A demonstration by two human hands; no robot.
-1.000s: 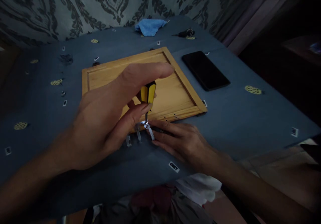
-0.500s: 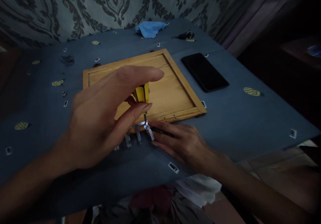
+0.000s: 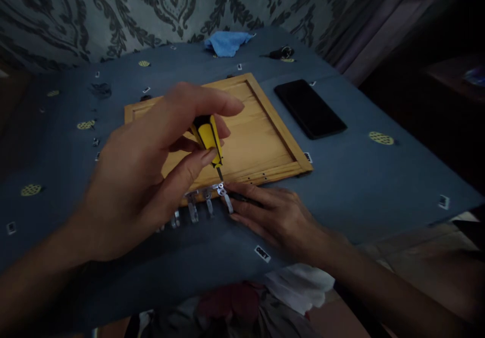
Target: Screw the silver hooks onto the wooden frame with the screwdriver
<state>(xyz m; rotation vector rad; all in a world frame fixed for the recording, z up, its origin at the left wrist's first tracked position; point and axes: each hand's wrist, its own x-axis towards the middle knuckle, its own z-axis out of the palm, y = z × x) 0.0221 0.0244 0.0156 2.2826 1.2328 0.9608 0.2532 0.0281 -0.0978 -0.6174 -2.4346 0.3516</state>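
Note:
My left hand (image 3: pixel 144 176) is closed around a small yellow and black screwdriver (image 3: pixel 207 138), thumb and fingers pinching its handle. The tip points down at a small metal hook bracket (image 3: pixel 223 194) at the near edge of a wooden panel (image 3: pixel 261 141). My right hand (image 3: pixel 276 216) rests on the blue cloth just right of the bracket, its fingertips pressed against the bracket and holding it to the panel's edge. More metal hooks (image 3: pixel 193 209) hang in a row along that edge, left of the screwdriver tip.
A blue cloth-covered table (image 3: pixel 359 176) carries a black phone (image 3: pixel 309 107) right of the panel, a light blue rag (image 3: pixel 227 42) and a dark keyring-like object (image 3: pixel 280 52) at the back. Small tags and yellow patterned dots lie scattered. A patterned curtain hangs behind.
My left hand has turned the screwdriver handle and tilted it to the left, with the tip staying on the bracket. My right hand has stayed in place.

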